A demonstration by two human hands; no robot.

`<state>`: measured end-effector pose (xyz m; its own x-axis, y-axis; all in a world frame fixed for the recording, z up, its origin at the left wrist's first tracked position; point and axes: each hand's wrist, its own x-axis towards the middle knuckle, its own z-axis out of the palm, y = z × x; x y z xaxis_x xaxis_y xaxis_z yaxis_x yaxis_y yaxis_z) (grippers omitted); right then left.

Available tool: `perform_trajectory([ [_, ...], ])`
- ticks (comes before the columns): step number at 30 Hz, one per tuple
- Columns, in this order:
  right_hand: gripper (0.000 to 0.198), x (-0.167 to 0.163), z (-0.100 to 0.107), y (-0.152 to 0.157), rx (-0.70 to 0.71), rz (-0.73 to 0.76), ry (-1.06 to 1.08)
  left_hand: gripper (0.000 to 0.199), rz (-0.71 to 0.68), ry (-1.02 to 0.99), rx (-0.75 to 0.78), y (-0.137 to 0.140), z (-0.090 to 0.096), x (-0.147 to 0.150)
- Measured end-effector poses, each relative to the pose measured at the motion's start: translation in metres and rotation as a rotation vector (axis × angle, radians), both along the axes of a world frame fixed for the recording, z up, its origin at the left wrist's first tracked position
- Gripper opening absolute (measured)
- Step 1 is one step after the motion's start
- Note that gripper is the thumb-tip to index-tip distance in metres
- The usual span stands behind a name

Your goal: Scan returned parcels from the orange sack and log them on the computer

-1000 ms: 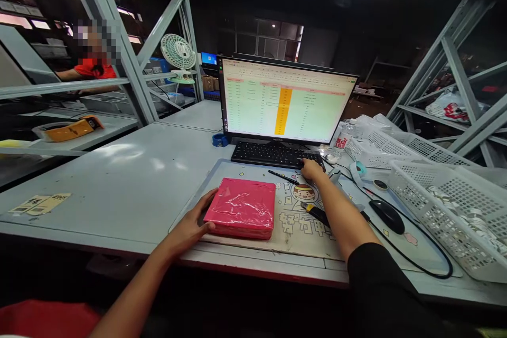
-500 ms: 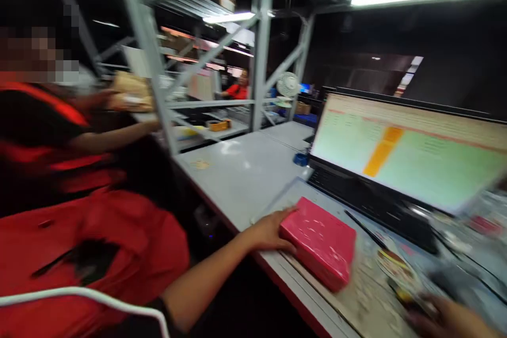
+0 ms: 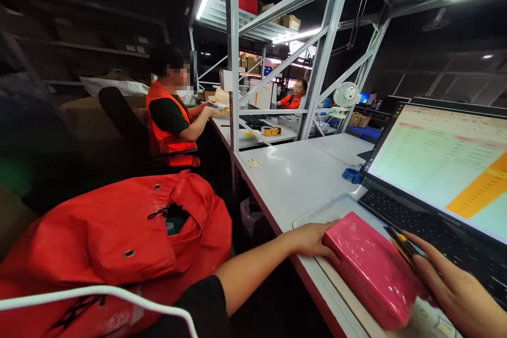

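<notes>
One bright pink, block-shaped packet in shiny clear plastic (image 3: 368, 269), lying on a pale desk mat (image 3: 335, 207) near the front edge of a long white table (image 3: 285, 179). At its left end, the left hand (image 3: 312, 240), touching it, thumb on the near side and other fingers partly hidden. Hard to tell if gripping or only resting. Just beside its right side, the right hand (image 3: 451, 280), closed around a thin black and yellow tool (image 3: 401, 243). Both hands apart, with the packet between.

Past the packet, a flat black keyboard (image 3: 423, 229) and, above that, a wide screen with a black edge (image 3: 435, 153), lit up with rows of tiny writing and one thick orange stripe. Near the screen's left corner, a small round blue thing (image 3: 351, 175). Farther back, a pale green round fan (image 3: 346, 95) by grey metal posts (image 3: 322, 63).

Left of the table, a big red cloth bag with metal rings (image 3: 130, 232). Farther off, a person in an orange vest (image 3: 168, 121), sitting at another table.
</notes>
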<state>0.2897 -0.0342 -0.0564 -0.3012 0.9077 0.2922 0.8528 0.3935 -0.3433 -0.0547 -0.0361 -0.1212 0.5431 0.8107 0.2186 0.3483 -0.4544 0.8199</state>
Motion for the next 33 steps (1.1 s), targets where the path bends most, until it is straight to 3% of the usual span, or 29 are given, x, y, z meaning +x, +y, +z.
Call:
perform_trajectory([
  [3, 0.073, -0.051, 0.006, 0.036, -0.139, 0.051, -0.061, 0.109, 0.059, -0.010, 0.007, 0.000, 0.001, 0.000],
  [8, 0.066, -0.104, 0.011, 0.063, -0.152, 0.032, -0.298, 0.107, 0.081, 0.011, 0.017, -0.002, 0.002, -0.002],
  [12, 0.064, -0.110, 0.008, 0.060, -0.132, 0.027, -0.392, 0.107, 0.098, 0.024, 0.025, -0.001, 0.000, -0.005],
  [16, 0.061, -0.117, 0.020, 0.045, -0.155, 0.008, -0.412, 0.099, 0.073, -0.017, 0.039, 0.002, -0.008, -0.002],
  [20, 0.057, -0.121, 0.033, 0.036, -0.161, 0.030, -0.358, 0.087, 0.102, -0.099, 0.059, 0.007, -0.015, 0.003],
  [26, 0.053, -0.114, 0.028, 0.041, -0.167, -0.073, -0.229, 0.082, 0.084, -0.042, 0.076, 0.014, -0.015, 0.002],
  [33, 0.054, -0.130, 0.039, 0.038, -0.169, -0.064, -0.421, 0.086, 0.101, -0.013, 0.099, 0.013, -0.014, 0.004],
])
